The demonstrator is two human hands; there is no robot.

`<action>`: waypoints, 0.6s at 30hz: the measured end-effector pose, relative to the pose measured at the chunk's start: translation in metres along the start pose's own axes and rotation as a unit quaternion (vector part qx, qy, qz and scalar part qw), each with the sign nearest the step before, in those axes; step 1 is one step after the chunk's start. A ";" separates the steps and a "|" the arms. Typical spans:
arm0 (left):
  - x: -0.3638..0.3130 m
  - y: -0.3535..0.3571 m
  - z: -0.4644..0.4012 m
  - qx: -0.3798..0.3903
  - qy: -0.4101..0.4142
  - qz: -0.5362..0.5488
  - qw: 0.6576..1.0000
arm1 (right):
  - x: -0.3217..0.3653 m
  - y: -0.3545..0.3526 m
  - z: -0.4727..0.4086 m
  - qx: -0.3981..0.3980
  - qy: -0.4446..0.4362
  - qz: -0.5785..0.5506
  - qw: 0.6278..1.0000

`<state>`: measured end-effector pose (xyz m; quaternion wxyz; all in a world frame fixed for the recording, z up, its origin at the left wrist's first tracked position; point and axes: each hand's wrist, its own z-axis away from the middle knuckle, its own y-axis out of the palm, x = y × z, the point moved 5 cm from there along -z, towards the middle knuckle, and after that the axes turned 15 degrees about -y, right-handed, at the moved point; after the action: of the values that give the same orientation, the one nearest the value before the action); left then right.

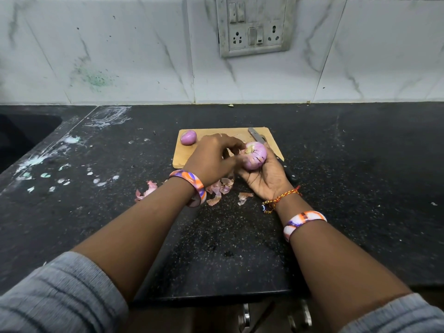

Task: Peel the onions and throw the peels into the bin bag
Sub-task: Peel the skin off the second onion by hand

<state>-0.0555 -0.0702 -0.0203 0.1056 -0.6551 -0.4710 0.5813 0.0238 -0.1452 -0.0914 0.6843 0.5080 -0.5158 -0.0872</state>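
Observation:
A purple onion rests in the upturned palm of my right hand, just above the near edge of a wooden cutting board. My left hand comes in from the left, with its fingertips pinching at the onion's skin. A second, smaller peeled onion lies at the board's far left corner. Loose pink peels lie scattered on the black counter under my wrists, with one more peel further left. No bin bag is in view.
A knife lies on the board's right side, its dark handle passing behind my right hand. A dark sink is set into the counter at far left. The tiled wall carries a socket panel. White smears mark the counter on the left.

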 end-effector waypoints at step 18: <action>0.001 0.010 -0.008 -0.072 0.017 -0.060 0.996 | 0.000 0.007 0.003 0.053 0.011 0.025 0.998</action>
<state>-0.0437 -0.0716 -0.0251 0.1008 -0.6415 -0.5477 0.5275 0.0187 -0.1444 -0.0861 0.6640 0.5313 -0.5248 -0.0365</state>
